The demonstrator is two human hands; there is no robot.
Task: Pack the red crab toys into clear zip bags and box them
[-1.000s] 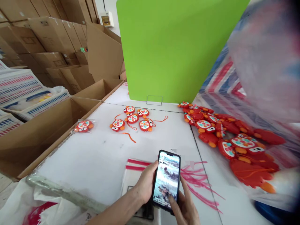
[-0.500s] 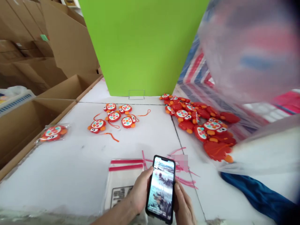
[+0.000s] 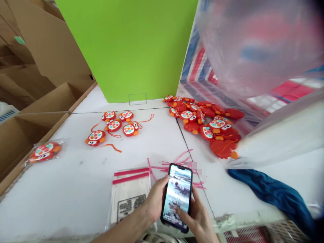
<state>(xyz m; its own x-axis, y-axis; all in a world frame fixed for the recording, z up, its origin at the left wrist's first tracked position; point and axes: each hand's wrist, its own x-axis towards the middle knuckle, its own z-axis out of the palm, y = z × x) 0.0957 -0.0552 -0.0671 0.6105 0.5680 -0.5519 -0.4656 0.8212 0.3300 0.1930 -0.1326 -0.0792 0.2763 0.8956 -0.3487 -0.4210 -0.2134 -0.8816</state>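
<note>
A black-framed phone [image 3: 177, 195] with a lit picture on its screen is held low over the table's front edge. My left hand [image 3: 155, 199] grips its left side. My right hand [image 3: 198, 214] wraps round the right side, its thumb over the lower screen. Clear bags with pink strips [image 3: 130, 194] lie beside my left hand, partly under the forearm. Loose pink strips [image 3: 182, 157] lie behind the phone. Several red crab-like toys [image 3: 113, 125] with orange cords sit at the centre left, and one bagged toy [image 3: 45, 152] is farther left.
A pile of red toys [image 3: 222, 146] spills from a clear plastic bag [image 3: 278, 135] at the right. Behind the table surface [image 3: 76, 189] stands a green panel [image 3: 134, 50]. Open cardboard boxes [image 3: 37, 126] line the left. A blue cloth [image 3: 273, 192] lies front right.
The view has shifted, so the toys and panel appear farther left. My right thumb has moved from the phone's side onto its screen.
</note>
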